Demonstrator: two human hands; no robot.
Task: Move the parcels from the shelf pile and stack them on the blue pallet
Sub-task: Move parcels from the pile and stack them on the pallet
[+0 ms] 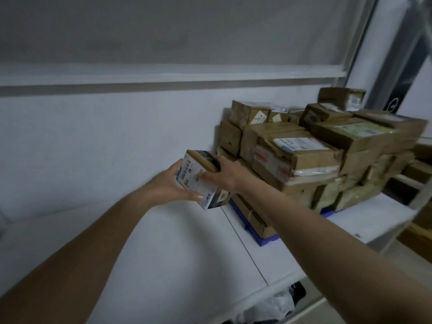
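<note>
Arms stretched out, left hand (174,183) and right hand (221,175) both gripping a small labelled parcel (202,178) (tilted, barcode up) beside the pallet stack (304,155).

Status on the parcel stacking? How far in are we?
Well along: the blue pallet on the white surface already carries a stack of brown parcels several layers high. In hand: a small labelled parcel, gripped by the left hand and the right hand, held just left of the stack, not yet placed. Left: setting it down. The source shelf pile is out of view, so the remaining count is unknown.
</note>
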